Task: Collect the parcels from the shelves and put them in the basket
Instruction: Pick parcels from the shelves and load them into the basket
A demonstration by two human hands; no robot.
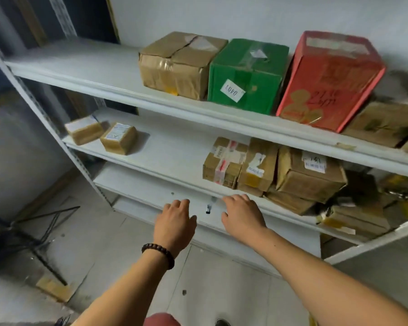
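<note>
Head view first, and it's the only one we have. Both our hands are empty. The left hand (174, 220), with the bead bracelet (158, 254) on its wrist, and the right hand (242, 215) hover palm-down with loose, spread fingers in front of the lower shelf (137, 184). A small dark object (207, 209) lies between them. The parcels (179, 64) are all on the shelves. The closest bunch sits on the right part of the middle shelf (174, 147), just beyond the right hand, with the taped parcel (224, 161) at its left end.

That bunch is what worries us. The brown parcels (311, 175) to the right of it are piled on each other and lean, so yanking a low one could drag the rest off the front edge. The right hand's fingertips are right by that edge too, so a quick lift might clip it. And we can't see the basket anywhere, so we'd be turning with a load without knowing where it goes.

The taped parcel looks to lie label side up, with its long axis running near to far and angled a bit right, and a short end facing us.
</note>
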